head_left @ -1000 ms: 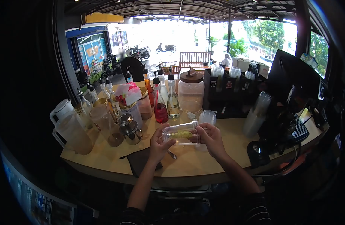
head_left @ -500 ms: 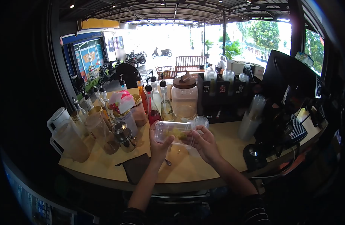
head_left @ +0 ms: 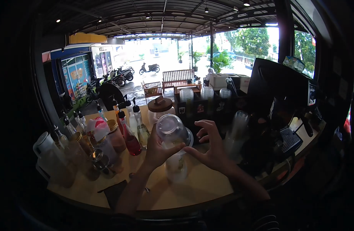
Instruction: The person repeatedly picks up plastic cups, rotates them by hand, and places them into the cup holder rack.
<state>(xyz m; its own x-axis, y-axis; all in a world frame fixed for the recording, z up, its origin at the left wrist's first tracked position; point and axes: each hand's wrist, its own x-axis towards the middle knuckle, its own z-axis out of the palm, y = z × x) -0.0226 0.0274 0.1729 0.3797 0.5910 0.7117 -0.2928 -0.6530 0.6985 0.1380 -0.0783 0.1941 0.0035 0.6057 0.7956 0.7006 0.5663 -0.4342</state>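
Head | left hand [head_left: 157, 152]: one cup [head_left: 169, 126] | right hand [head_left: 214, 151]: spread | three racked cup stacks [head_left: 207, 93]

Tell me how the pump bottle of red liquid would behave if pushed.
The pump bottle would probably tip if pushed high, being tall and slim-necked. Pushed low, it may slide steadily, since its red liquid sits near the base.

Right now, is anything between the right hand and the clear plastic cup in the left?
Nothing visible is. The left hand holds the clear plastic cup; the open right hand is close beside its rim, thumb nearest. Whether it touches, I cannot tell. Clear plasticware on the counter shows below, not between them.
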